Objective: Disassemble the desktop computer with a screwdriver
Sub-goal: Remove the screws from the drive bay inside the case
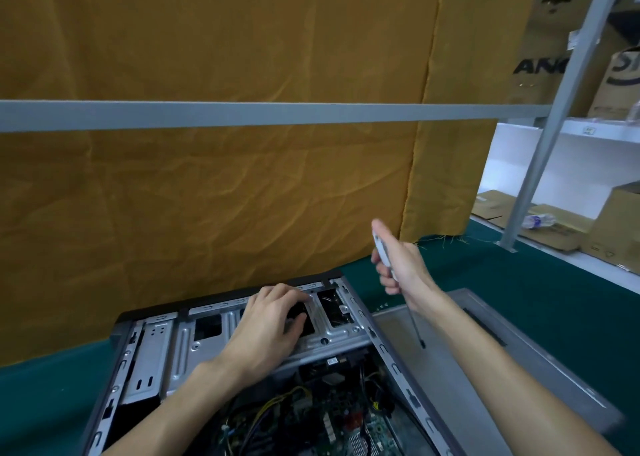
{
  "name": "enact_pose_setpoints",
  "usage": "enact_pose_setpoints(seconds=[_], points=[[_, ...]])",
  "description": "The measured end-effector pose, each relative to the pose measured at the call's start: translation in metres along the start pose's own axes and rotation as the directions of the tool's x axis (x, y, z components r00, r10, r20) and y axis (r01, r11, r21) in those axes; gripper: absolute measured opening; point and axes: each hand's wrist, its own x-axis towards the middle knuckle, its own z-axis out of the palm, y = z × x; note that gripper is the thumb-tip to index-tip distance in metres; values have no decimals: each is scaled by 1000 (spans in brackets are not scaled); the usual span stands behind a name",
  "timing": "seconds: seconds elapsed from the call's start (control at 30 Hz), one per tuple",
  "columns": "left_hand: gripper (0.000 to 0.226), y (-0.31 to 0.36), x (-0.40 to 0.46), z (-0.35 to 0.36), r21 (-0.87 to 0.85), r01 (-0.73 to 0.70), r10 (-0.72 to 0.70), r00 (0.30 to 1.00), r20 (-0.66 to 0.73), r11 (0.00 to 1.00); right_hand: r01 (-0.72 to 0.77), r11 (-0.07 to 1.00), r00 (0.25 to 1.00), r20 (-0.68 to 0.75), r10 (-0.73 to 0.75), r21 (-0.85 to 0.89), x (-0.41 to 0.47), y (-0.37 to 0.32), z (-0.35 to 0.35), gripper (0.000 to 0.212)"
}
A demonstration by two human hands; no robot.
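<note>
The right hand (pixel 398 261) is gripping a screwdriver (pixel 401 282) by its pale handle, fingers curled round it and thumb pointing up along the handle's top. The hand is hanging raised above the table, wrist bent, with the dark shaft slanting down and toward the person; the tip is hovering just over a grey side panel (pixel 485 362), not visibly touching it. The right forearm is crossing above that panel from the lower right.

The left hand (pixel 273 320) is lying palm down on the silver drive cage (pixel 242 338) inside the opened desktop computer (pixel 214 369). Its fingers are bent over the far edge of a cutout and the thumb is dipping into the dark opening; whether they are actually gripping anything there cannot be told.

The computer is lying on its side on the green table (pixel 519 282), open face up, cables and motherboard (pixel 311 421) showing near the lower edge. The panel is lying flat just beside its right rim. A mustard cloth (pixel 207 178) is hanging close behind the case's far end, leaving little room there, while green surface is stretching open to the right, toward a grey shelf post (pixel 540 164) and cardboard boxes (pixel 616 227).
</note>
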Motion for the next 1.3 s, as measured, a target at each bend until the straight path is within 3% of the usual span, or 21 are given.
enact_pose_setpoints(seconds=[0.07, 0.17, 0.47, 1.03, 1.2, 1.3], points=[[28, 11, 0, -2, -110, -22, 28, 998, 48, 994, -8, 987, 996, 94, -7, 162, -23, -26, 11, 68], [31, 25, -3, 0, -214, -47, 76, 989, 130, 976, 33, 959, 993, 98, -63, 283, -46, -47, 29, 70], [44, 43, -2, 11, -219, -80, 131, 965, 229, 972, 165, 883, 983, -5, -181, 440, -49, -64, 48, 69], [47, 34, 1, 24, -99, -113, 135, 956, 259, 989, 188, 884, 981, -127, -147, 427, -41, -38, 61, 66], [48, 32, 1, 26, -79, -122, 138, 957, 256, 989, 280, 890, 938, -300, -173, 361, -52, -36, 68, 58], [47, 32, 1, 26, -77, -124, 140, 957, 256, 989, 348, 900, 912, -315, -261, 263, -61, -33, 72, 53]])
